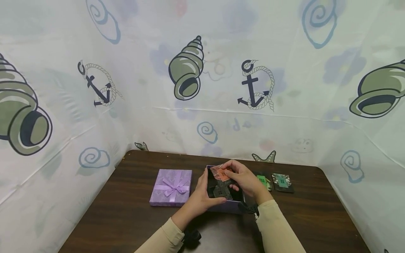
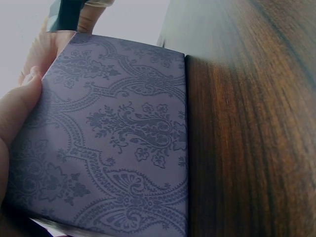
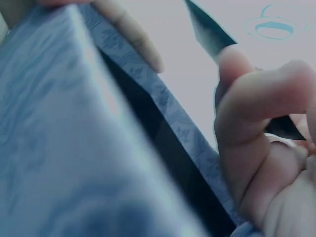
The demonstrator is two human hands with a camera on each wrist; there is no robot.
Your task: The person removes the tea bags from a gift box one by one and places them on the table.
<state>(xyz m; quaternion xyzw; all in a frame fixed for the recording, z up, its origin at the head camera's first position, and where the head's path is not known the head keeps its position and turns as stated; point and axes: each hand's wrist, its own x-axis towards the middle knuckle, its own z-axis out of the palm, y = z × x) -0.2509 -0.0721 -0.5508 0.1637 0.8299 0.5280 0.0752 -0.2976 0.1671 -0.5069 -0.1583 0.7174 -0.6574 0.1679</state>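
A purple patterned gift box [image 1: 226,207] with a black inside stands without its lid on the table. My left hand [image 1: 200,197] grips its left side, the thumb along the near edge; the left wrist view shows the box's patterned wall [image 2: 113,133] close up. Over the box my right hand [image 1: 245,178] pinches a thin card with an orange print [image 1: 218,173]. From the right wrist, the curled fingers [image 3: 247,108] and the card's dark edge [image 3: 210,29] show above the box rim. A dark grey-printed card [image 1: 223,191] shows at the box's opening, partly hidden.
The purple lid [image 1: 161,196] with a ribbon bow lies left of the box. To the right lie a green-printed card [image 1: 262,179], partly behind my right hand, and a teal-printed card [image 1: 282,182]. A patterned cloth hangs behind the brown table [image 1: 126,211].
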